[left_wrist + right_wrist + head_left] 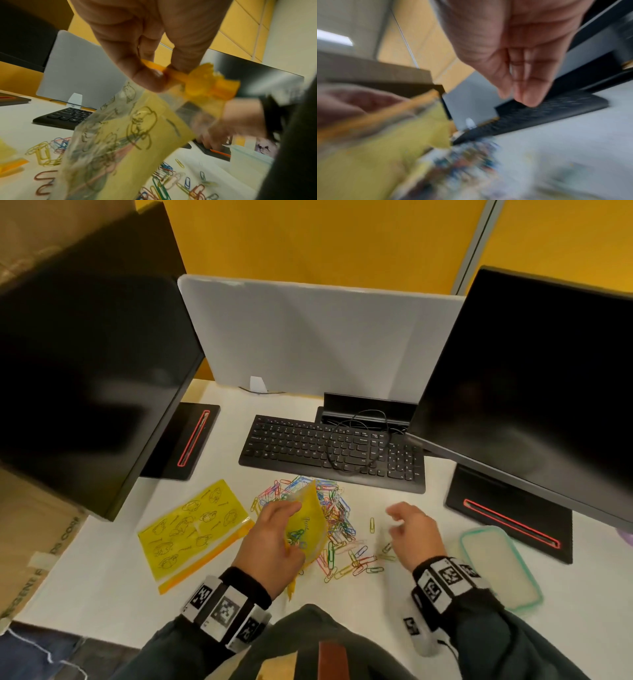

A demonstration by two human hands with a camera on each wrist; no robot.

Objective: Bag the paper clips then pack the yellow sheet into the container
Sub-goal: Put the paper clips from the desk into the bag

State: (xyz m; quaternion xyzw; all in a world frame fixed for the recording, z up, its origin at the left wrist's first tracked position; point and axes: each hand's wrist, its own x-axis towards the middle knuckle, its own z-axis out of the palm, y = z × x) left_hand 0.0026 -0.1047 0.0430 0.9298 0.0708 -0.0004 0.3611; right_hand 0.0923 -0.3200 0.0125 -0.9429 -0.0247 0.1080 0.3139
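Note:
My left hand (291,525) holds a yellow zip bag (308,529) upright over the table, with a few clips showing inside. In the left wrist view, thumb and finger of my left hand (164,71) pinch the bag's (120,142) orange zip strip. A heap of coloured paper clips (332,508) lies behind and right of the bag. My right hand (394,522) hovers just right of the heap, fingers relaxed, with nothing seen in it; its fingers (527,92) point down, blurred. The yellow sheet (195,529) with line drawings lies flat at the left. The container (534,587), teal-rimmed, sits at the right.
A black keyboard (332,450) with a loose cable lies behind the clips. Two dark monitors (85,378) (534,392) stand left and right, their black bases on the white desk (102,587). A grey divider panel (308,337) closes the back.

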